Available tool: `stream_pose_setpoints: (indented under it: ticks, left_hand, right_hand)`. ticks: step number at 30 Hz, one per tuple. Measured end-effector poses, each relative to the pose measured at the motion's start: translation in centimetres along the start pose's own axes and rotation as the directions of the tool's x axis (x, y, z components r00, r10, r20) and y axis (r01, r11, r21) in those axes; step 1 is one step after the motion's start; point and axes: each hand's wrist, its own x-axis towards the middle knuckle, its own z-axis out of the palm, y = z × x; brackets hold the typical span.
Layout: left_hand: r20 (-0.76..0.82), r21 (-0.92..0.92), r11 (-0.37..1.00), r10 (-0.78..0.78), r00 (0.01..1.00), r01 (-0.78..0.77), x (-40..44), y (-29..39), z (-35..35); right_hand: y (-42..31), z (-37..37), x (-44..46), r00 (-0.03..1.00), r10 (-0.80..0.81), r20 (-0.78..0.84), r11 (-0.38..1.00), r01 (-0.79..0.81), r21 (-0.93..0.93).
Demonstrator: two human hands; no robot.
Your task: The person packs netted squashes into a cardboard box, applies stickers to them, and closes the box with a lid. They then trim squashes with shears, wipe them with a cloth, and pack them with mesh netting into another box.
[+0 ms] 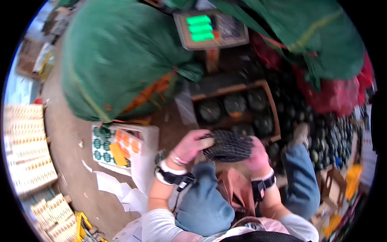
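Observation:
Between my two pink-gloved hands is a dark, rounded bundle of black mesh netting (229,146), held above my lap. My left hand (189,147) grips its left end, thumb on top. At the right end my right hand (256,156) is closed around it, with its fingers partly hidden. Whether something sits inside the netting, I cannot tell. Just beyond it stands an open cardboard box (275,109) with several dark green squashes (235,104) in it. A scale display (211,29) with lit green digits rises behind the box.
Large green sacks (125,56) stand at the back left and back right. Many dark round squashes (318,133) cover the floor on the right. A white box (151,139) with green and orange sticker sheets is on the left. Stacked cartons (28,145) line the far left.

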Motion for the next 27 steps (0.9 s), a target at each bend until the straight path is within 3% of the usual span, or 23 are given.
stream_pose_setpoints:
  ticks: [1, 2, 3, 4, 6, 9, 11, 13, 15, 18, 21, 24, 26, 27]
  left_hand:
    - [-0.024, 0.273, 0.962, 0.036, 0.999, -0.028, -0.5, 0.1, 0.0]
    - [0.018, 0.339, 0.915, 0.225, 0.974, -0.218, -0.5, -0.3, 0.6]
    - [0.013, 0.330, 0.932, 0.152, 0.988, -0.148, -0.8, -0.4, 0.9]
    - [0.001, 0.330, 0.941, 0.082, 0.997, -0.077, -1.2, -0.6, 1.0]
    - [-0.050, 0.501, 0.853, 0.194, 0.980, -0.143, -1.5, -1.7, 0.4]
    - [-0.055, 0.760, 0.615, 0.380, 0.923, -0.208, -1.7, -1.7, 0.8]
    - [-0.013, 0.857, 0.461, 0.465, 0.885, -0.230, -1.7, -1.6, 0.5]
    - [-0.001, 0.728, 0.628, 0.402, 0.915, -0.275, -1.9, -1.5, 0.1]
    - [0.003, 0.600, 0.759, 0.314, 0.949, -0.253, -2.0, -1.5, 0.0]
    - [-0.003, 0.544, 0.819, 0.218, 0.976, -0.181, -2.2, -1.8, 0.2]
    - [0.282, 0.782, 0.447, 0.368, 0.886, -0.434, -2.4, -1.6, -1.4]
    - [0.167, 0.465, 0.855, 0.169, 0.971, -0.229, -3.0, -1.3, -0.5]
    - [0.357, 0.369, 0.926, -0.064, 0.932, -0.078, -2.7, -0.5, -1.5]
    - [0.423, 0.363, 0.932, -0.166, 0.891, 0.001, -2.6, -0.3, -1.6]
  right_hand:
    - [1.4, 0.5, -1.4, 0.980, -0.192, 0.055, 0.970, 0.198, -0.143]
    - [1.8, 1.6, -1.8, 0.993, -0.021, 0.120, 0.995, 0.009, 0.100]
    - [2.3, 2.8, -2.2, 0.972, 0.151, 0.180, 0.927, -0.202, 0.315]
    - [1.5, 4.4, -2.1, 0.804, 0.480, 0.351, 0.552, -0.588, 0.591]
    - [0.2, 6.6, -1.5, 0.699, 0.699, 0.153, 0.341, -0.513, 0.788]
    - [-0.5, 8.2, -0.6, 0.801, 0.592, -0.090, 0.548, -0.318, 0.774]
    - [0.3, 8.0, -0.8, 0.894, 0.446, -0.033, 0.687, -0.319, 0.653]
    - [1.0, 7.2, -0.8, 0.931, 0.364, 0.024, 0.829, -0.336, 0.448]
    - [1.5, 7.3, -1.3, 0.937, 0.349, -0.032, 0.889, -0.320, 0.328]
    - [1.1, 7.6, -1.3, 0.929, 0.357, -0.101, 0.927, -0.339, 0.164]
    - [1.0, 7.6, -1.5, 0.914, 0.401, -0.070, 0.909, -0.387, 0.152]
    - [1.0, 7.3, -1.4, 0.932, 0.359, 0.055, 0.892, -0.360, 0.272]
    - [0.6, 5.5, -0.7, 0.954, 0.252, 0.162, 0.877, -0.296, 0.378]
    - [0.3, 4.0, -0.6, 0.908, 0.323, 0.266, 0.652, -0.417, 0.633]
